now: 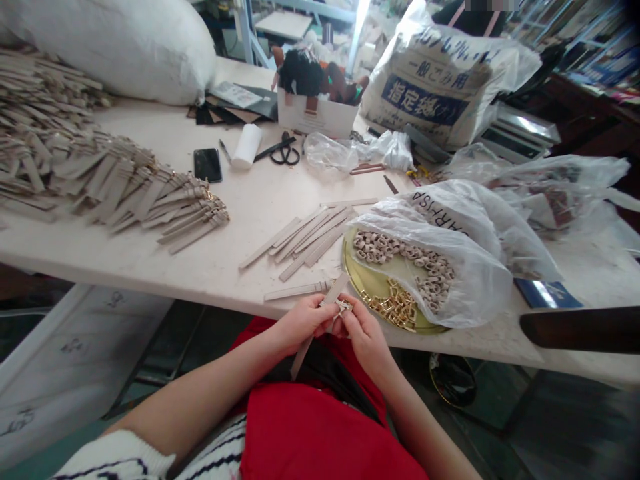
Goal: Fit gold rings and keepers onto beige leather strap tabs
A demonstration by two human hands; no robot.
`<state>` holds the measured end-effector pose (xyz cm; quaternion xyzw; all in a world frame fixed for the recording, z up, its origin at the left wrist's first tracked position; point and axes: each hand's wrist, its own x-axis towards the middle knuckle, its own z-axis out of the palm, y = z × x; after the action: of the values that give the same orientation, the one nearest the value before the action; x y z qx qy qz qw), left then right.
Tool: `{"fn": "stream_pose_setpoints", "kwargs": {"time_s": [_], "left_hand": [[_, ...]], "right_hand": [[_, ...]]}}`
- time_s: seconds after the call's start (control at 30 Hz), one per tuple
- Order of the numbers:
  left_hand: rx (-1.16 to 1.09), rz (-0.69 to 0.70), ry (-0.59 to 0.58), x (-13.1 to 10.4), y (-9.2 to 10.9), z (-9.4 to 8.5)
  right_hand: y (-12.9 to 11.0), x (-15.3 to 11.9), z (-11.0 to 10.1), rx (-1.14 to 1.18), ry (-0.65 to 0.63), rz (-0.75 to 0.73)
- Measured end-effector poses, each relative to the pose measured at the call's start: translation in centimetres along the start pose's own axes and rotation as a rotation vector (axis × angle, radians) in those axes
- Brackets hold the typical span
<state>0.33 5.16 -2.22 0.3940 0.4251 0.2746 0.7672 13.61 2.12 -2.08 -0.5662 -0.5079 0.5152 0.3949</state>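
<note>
Just off the table's front edge, my left hand [306,323] is closed on a beige strap [302,358], which slants from the table edge down toward my lap. My right hand [364,331] pinches at the same strap, where a small metal piece [343,307] shows between the fingers. A strap with a buckle end [295,291] lies on the table beside my left hand. Loose flat strips [315,237] lie further up. To the right, a yellow-green tray [356,270] holds beige loops [435,277] and gold buckles [393,305].
A large pile of straps [125,177] covers the table's left. A plastic bag [475,267] partly covers the tray. Behind are a phone [207,165], scissors [285,155], a white box [317,117] and a full sack [430,87]. A dark bar [580,330] juts in at right.
</note>
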Motion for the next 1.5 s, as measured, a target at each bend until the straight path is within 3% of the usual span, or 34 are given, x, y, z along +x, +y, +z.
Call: {"fn": "stream_pose_setpoints", "kwargs": {"time_s": [0.2,0.33,0.53,0.77,0.87,1.07,1.23,1.5], "left_hand": [[-0.305,-0.123,-0.069,0.3,-0.3,0.6],[-0.371,-0.192,-0.074,0.3,-0.4,1.4],[-0.188,-0.036,-0.001,0.1,-0.2,1.8],[-0.011,0.042,0.037,0.1,-0.6,1.4],[0.189,0.041,0.109,-0.1,-0.5,1.1],[0.558,0.25,0.223,-0.3,-0.1,0.6],[0.568,0.237,0.195,-0.5,0.1,0.5],[0.477,0.205,0.108,-0.6,-0.1,0.2]], "right_hand": [[-0.9,-0.1,-0.9,-0.328,0.07,-0.083],[-0.9,0.2,-1.3,-0.32,0.079,-0.055],[0.3,0.8,-1.3,-0.033,0.012,0.097],[0.7,0.4,-0.9,0.167,-0.042,0.122],[1.0,0.4,-1.2,0.129,-0.016,0.132],[0.8,0.2,-1.1,0.269,-0.01,0.192],[0.9,-0.1,-0.7,0.375,0.009,0.213],[2.0,0.6,-0.8,0.411,0.168,0.168]]}}
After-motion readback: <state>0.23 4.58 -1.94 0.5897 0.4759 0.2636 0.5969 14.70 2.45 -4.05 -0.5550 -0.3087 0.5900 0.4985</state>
